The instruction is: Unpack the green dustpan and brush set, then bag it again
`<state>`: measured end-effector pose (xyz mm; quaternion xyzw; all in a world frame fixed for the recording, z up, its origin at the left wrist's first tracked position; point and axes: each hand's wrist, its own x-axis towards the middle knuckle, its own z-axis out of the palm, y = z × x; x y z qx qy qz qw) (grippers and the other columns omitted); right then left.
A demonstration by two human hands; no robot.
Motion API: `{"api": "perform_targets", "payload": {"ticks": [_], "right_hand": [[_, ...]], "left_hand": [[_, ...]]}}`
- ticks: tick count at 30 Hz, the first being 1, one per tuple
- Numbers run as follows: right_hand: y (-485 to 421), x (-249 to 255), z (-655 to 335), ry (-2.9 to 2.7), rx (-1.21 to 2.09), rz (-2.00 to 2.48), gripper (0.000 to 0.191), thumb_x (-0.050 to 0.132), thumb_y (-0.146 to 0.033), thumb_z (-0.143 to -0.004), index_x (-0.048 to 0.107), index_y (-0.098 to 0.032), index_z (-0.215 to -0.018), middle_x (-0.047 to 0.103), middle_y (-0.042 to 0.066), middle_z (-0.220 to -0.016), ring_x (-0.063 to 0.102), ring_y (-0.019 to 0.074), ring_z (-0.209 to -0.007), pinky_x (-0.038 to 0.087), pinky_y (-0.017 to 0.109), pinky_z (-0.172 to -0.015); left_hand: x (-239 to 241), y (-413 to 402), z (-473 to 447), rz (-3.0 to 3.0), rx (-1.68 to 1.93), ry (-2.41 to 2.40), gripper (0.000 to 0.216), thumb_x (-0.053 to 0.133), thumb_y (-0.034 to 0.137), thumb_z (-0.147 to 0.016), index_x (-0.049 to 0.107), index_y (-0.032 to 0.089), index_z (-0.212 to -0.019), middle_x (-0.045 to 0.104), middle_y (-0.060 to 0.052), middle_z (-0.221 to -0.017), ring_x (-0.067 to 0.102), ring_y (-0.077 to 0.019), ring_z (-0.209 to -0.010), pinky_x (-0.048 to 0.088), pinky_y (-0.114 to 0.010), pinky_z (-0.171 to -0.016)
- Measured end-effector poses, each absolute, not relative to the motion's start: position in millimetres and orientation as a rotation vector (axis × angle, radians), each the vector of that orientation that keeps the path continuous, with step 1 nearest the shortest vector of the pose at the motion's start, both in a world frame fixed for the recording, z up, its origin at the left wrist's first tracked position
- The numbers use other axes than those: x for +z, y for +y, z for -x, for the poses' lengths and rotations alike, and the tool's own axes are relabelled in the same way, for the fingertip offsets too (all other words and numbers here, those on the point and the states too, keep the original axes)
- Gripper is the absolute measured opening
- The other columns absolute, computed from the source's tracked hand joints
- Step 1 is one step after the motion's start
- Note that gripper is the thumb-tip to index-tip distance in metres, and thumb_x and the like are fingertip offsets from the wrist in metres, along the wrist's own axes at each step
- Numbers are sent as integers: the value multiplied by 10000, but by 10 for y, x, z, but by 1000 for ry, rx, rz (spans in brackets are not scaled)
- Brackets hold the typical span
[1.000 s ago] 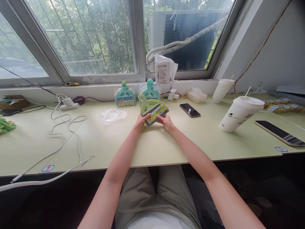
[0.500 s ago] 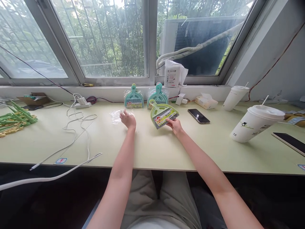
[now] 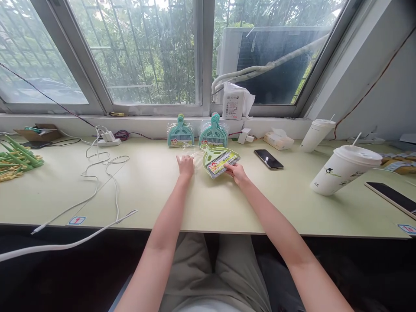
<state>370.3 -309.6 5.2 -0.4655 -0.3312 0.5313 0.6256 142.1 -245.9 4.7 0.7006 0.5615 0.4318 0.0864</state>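
Right hand [image 3: 237,172] pinches 1 dustpan set [image 3: 217,162], which extends to its left; left hand [image 3: 186,166], fingers closed, grips 1 bag [image 3: 197,157] beside the set.

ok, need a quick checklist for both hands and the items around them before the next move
1. Right hand on the green dustpan set: ok, holding its lower right side.
2. Left hand pinching the clear plastic bag: cannot tell, fingertips hidden.
3. Bag mouth open: cannot tell, film too transparent.
4. Phone clear of both hands: ok, lies apart to the right.
5. Teal dustpan sets upright at the back: ok.
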Motion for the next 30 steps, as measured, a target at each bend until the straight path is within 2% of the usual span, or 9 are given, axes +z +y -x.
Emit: {"api": "perform_targets", "payload": {"ticks": [3, 6, 12, 19, 23, 25, 27, 30], "right_hand": [[-3115, 92, -3707, -787, 1260, 1090, 142, 701, -49, -728, 667, -120, -846, 737, 66, -874, 708, 162, -756, 623, 272, -720], [-3145, 132, -3685, -878, 1318, 1063, 173, 702, -46, -722, 681, -106, -883, 739, 88, -899, 713, 180, -763, 622, 287, -715], [-3134, 104, -3670, -895, 1268, 1100, 171, 707, -45, -714, 684, -98, -874, 738, 101, -909, 713, 208, -780, 615, 370, -784], [-3037, 8, -3787, -777, 1268, 1127, 189, 694, -24, -703, 673, -101, -875, 739, 96, -903, 713, 203, -774, 611, 362, -785], [-3050, 21, -3812, -862, 1341, 1063, 222, 720, -49, -696, 679, -104, -906, 739, 96, -927, 712, 205, -790, 619, 336, -743], [-3071, 39, -3803, -880, 1336, 1049, 213, 725, -60, -701, 681, -106, -904, 738, 95, -932, 712, 205, -792, 620, 340, -750], [-3090, 59, -3787, -872, 1306, 1042, 189, 719, -63, -715, 681, -107, -895, 738, 92, -931, 711, 198, -795, 616, 339, -778], [-3102, 83, -3761, -840, 1257, 983, 150, 696, -74, -749, 679, -113, -892, 735, 80, -952, 709, 185, -824, 605, 332, -827]], "left_hand": [[67, -2471, -1393, -2085, 1214, 1817, 577, 447, -15, -700, 614, 164, -1222, 549, -175, -1300, 422, -346, -1270, 110, -583, -1140], [85, -2454, -1370, -2006, 1240, 1821, 689, 408, -39, -696, 491, 120, -1362, 431, -210, -1420, 356, -357, -1328, 189, -583, -1117], [71, -2469, -1449, -2117, 1323, 1561, 653, 422, -22, -709, 535, 181, -1319, 453, -158, -1417, 333, -344, -1349, 93, -590, -1144], [113, -2554, -1654, -2238, 1266, 1220, 710, 410, -32, -682, 510, 187, -1350, 420, -150, -1441, 318, -316, -1372, 145, -564, -1145], [189, -2670, -1762, -2283, 1208, 1145, 737, 452, -20, -715, 452, 270, -1393, 495, -111, -1379, 313, -310, -1381, -33, -624, -1127], [243, -2732, -1805, -2193, 1281, 1152, 752, 540, 43, -740, 376, 286, -1433, 483, -104, -1397, 252, -323, -1413, -92, -641, -1102], [303, -2766, -1822, -1959, 1508, 1273, 814, 628, 178, -771, 249, 266, -1486, 393, -122, -1471, 137, -330, -1452, -61, -631, -1115], [371, -2728, -1763, -1462, 1734, 1523, 795, 558, 430, -867, 138, 231, -1511, 295, -154, -1517, 47, -314, -1472, 34, -577, -1153]]}}
